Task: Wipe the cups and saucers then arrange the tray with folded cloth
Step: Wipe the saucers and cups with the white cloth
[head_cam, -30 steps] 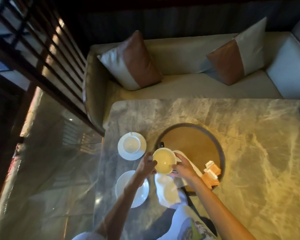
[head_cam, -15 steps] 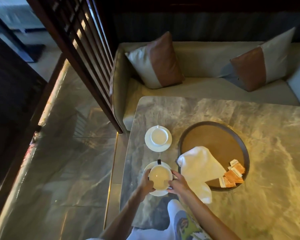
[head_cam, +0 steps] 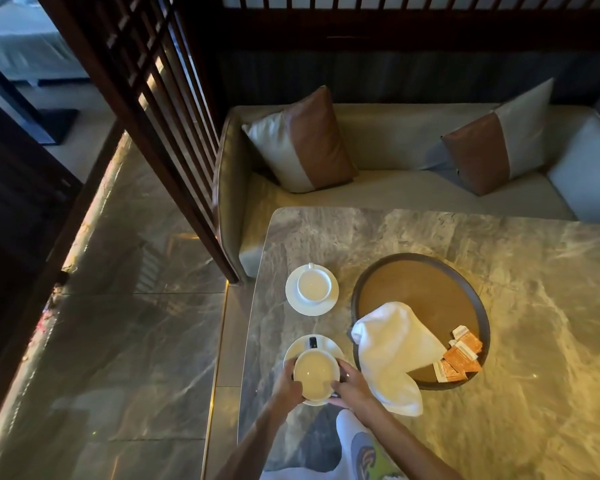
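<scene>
At the lower centre of the frame, the left hand [head_cam: 289, 382] and right hand [head_cam: 351, 386] curl round opposite sides of the cup [head_cam: 315, 374], held between them over its saucer [head_cam: 303, 348].

Between our fingers [head_cam: 343, 384] the cup [head_cam: 315, 377] shows a cream-white inside and a small black piece at its far edge; the saucer [head_cam: 321, 344] under it is plain white. Beyond our fingers we see a second cup [head_cam: 313, 285] and a second saucer [head_cam: 293, 301], both plain white. To the right of our fingers the cloth [head_cam: 392, 344] is white and unpatterned, and the tray [head_cam: 413, 282] has a dark brown rim round a tan floor. Past the cloth we note sachets [head_cam: 461, 355] in orange and white. The table [head_cam: 516, 244] is grey-beige marble with pale veins. Farther off we see cushions [head_cam: 305, 143], each half brown and half pale grey, on a beige sofa [head_cam: 395, 143], beside a dark brown slatted screen [head_cam: 146, 98].
</scene>
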The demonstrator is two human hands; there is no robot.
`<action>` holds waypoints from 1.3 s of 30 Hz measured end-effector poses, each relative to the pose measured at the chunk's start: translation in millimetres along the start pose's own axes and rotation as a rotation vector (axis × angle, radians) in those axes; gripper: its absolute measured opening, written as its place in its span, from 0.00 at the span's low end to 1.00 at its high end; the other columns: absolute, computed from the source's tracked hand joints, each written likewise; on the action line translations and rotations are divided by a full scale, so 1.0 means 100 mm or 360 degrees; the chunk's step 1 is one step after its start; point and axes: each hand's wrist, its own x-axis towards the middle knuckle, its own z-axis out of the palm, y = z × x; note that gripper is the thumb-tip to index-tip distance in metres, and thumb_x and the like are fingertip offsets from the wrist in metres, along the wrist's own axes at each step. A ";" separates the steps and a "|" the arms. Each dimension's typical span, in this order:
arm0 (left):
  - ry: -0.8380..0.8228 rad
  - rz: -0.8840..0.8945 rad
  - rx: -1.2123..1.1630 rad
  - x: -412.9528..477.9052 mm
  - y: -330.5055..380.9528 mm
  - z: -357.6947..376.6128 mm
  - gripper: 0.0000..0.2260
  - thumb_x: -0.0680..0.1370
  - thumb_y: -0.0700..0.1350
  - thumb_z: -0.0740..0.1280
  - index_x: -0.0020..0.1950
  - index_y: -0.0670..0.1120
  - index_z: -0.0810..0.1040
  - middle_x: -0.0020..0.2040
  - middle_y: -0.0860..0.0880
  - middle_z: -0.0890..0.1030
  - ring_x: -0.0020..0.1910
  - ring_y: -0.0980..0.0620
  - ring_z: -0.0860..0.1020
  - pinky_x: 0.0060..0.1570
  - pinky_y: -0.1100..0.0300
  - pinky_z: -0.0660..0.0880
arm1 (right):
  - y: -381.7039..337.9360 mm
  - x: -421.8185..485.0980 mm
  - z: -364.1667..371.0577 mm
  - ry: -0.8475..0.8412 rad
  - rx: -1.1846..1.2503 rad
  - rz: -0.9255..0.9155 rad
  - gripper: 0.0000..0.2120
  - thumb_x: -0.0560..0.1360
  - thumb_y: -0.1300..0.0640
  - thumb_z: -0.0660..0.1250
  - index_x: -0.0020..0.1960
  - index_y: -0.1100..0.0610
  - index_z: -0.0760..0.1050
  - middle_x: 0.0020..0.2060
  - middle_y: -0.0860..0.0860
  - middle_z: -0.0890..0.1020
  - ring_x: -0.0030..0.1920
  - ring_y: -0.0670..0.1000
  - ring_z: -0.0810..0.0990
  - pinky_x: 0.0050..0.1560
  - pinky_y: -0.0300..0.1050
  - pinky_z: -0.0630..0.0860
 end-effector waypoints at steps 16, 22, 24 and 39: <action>-0.0012 -0.0022 -0.0075 0.00 0.08 0.02 0.24 0.80 0.29 0.54 0.74 0.44 0.62 0.69 0.38 0.67 0.67 0.36 0.69 0.61 0.37 0.74 | -0.05 0.03 -0.11 -0.0045 0.0058 0.0149 0.18 0.82 0.64 0.58 0.70 0.55 0.70 0.60 0.55 0.75 0.60 0.58 0.74 0.46 0.46 0.76; -0.0077 -0.0034 -0.0082 0.01 0.04 -0.01 0.22 0.81 0.32 0.56 0.74 0.45 0.61 0.70 0.39 0.65 0.67 0.37 0.68 0.62 0.40 0.75 | 0.03 0.10 -0.11 -0.0036 0.0011 0.0052 0.18 0.82 0.65 0.59 0.70 0.60 0.70 0.62 0.58 0.77 0.58 0.56 0.75 0.53 0.47 0.74; -0.0067 -0.0059 -0.0072 0.02 0.04 -0.01 0.22 0.81 0.31 0.56 0.74 0.46 0.62 0.69 0.39 0.67 0.66 0.36 0.69 0.62 0.38 0.74 | 0.04 0.10 -0.11 -0.0050 -0.0008 0.0055 0.18 0.82 0.65 0.58 0.70 0.59 0.70 0.60 0.56 0.77 0.59 0.56 0.75 0.53 0.47 0.73; -0.0062 -0.0067 -0.0068 0.02 0.06 -0.03 0.21 0.82 0.33 0.57 0.74 0.46 0.62 0.70 0.39 0.67 0.66 0.37 0.69 0.60 0.45 0.75 | -0.01 0.09 -0.11 0.0010 -0.0037 0.0133 0.18 0.83 0.62 0.57 0.71 0.57 0.69 0.59 0.54 0.75 0.60 0.55 0.74 0.59 0.49 0.72</action>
